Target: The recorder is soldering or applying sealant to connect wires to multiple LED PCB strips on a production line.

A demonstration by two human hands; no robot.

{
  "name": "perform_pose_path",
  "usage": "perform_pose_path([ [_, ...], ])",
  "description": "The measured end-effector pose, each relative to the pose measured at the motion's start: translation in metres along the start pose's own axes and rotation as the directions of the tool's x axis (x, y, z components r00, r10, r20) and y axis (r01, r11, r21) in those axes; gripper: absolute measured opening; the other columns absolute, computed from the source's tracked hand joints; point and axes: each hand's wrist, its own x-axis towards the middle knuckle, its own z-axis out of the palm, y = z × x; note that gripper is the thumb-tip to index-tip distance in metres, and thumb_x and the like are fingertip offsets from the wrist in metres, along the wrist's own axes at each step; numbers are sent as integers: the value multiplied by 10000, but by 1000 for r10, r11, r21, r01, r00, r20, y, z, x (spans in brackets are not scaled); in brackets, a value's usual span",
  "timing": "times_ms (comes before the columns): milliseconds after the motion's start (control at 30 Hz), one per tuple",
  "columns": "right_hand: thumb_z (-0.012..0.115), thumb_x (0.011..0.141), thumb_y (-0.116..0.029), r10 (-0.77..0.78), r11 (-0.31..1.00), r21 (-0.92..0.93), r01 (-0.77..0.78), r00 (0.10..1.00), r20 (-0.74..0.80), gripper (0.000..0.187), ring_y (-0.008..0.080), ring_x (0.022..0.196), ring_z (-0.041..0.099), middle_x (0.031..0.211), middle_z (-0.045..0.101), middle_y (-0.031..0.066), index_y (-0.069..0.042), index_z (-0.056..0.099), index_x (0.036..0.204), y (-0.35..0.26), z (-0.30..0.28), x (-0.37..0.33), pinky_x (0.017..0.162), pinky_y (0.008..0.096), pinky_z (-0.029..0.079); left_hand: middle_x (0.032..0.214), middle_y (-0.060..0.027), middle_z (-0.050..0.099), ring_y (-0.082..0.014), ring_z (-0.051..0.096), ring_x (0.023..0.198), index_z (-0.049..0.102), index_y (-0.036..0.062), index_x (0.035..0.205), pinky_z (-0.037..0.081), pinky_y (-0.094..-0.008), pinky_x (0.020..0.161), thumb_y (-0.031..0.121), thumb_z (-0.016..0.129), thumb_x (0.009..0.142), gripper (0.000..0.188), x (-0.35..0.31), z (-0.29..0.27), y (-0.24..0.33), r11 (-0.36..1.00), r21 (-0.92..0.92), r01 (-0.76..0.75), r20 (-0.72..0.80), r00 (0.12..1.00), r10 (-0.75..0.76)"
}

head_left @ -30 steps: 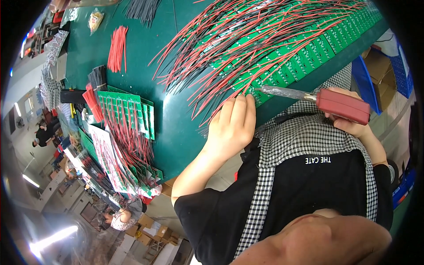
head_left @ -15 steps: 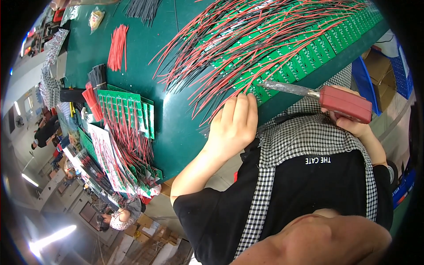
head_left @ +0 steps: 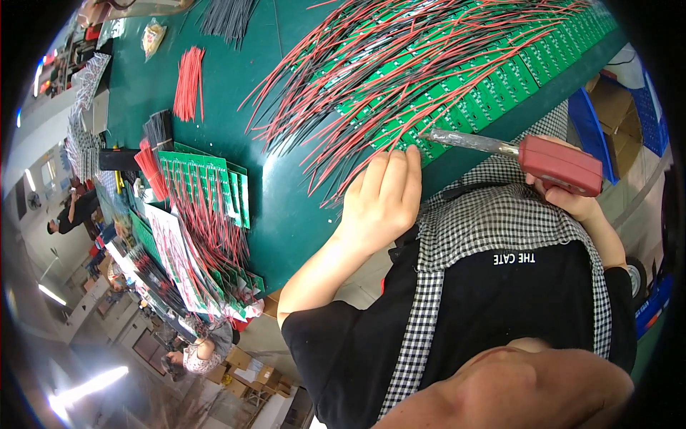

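Observation:
My right hand (head_left: pixel 569 202) is closed round the red handle of a soldering iron (head_left: pixel 561 166). Its long metal shaft points left, and the tip meets the near edge of a green circuit board panel (head_left: pixel 493 96). Just left of that tip, my left hand (head_left: pixel 384 196) is bent over the panel's near left corner, fingers close together. Its fingertips are beside the ends of red wires; whatever they pinch is hidden. Many red and black wires (head_left: pixel 371 71) lie across the panels, their free ends fanning left over the green table mat (head_left: pixel 279 236).
Left on the table stand stacked boards with wires (head_left: pixel 204 171), a red wire bundle (head_left: pixel 189 84), black wires (head_left: pixel 227 18) and a small yellowish bag (head_left: pixel 153 37). Blue bins (head_left: pixel 597 136) with cardboard stand at the right. Other people are at far left.
My left hand has shifted very slightly right, its fingertips nearer the iron's tip. The soldering iron stays almost where it was. The view has tilted a little.

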Motion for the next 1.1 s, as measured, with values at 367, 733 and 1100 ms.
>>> perform_pose_path([
  [367, 701, 644, -292, 5, 978, -209, -16, 998, -55, 749, 80, 631, 515, 861, 573, 79, 56, 362, 1213, 1, -1, 0, 561, 201, 417, 779, -72, 483, -171, 508, 668, 568, -26, 918, 447, -251, 545, 20, 557, 612, 310, 3, -2, 4, 998, -9, 70, 87, 994, -69],
  [733, 708, 641, -243, -32, 998, -62, 29, 998, -45, 724, 57, 638, 515, 893, 601, 105, 36, 379, 1222, -2, 1, 0, 522, 160, 389, 792, -83, 479, -184, 508, 686, 558, -30, 935, 453, -255, 561, 20, 541, 619, 321, 3, -3, 5, 997, -16, 70, 105, 992, -68],
  [1100, 706, 648, -193, 35, 999, -11, -37, 995, -95, 733, 96, 775, 560, 969, 571, 109, 43, 343, 1240, -7, 0, -8, 594, 166, 425, 758, -91, 551, -172, 551, 662, 594, -52, 841, 452, -218, 549, 56, 559, 663, 211, 5, -15, 19, 999, -6, -50, -103, 993, 49],
])
